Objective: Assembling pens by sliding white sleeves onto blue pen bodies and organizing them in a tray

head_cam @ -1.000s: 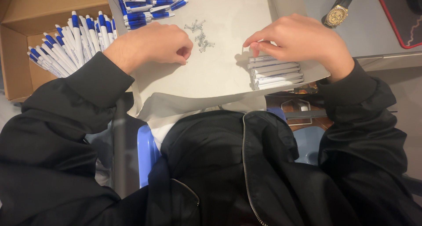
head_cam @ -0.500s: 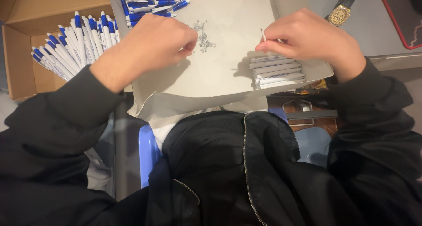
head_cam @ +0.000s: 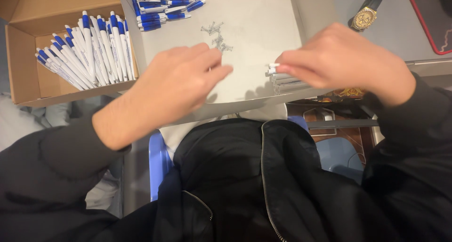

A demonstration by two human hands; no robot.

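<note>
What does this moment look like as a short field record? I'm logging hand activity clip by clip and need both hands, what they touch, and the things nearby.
Left hand: left hand hovers over the pale grey board, fingers curled, holding nothing visible.
Right hand: right hand pinches the top of a stack of thin grey pen parts.
Centre of board: small pile of metal springs.
Far edge of board: loose blue-and-white pens.
Left side: brown cardboard box holding more blue-and-white pens.
Upper right: gold wristwatch.
</note>
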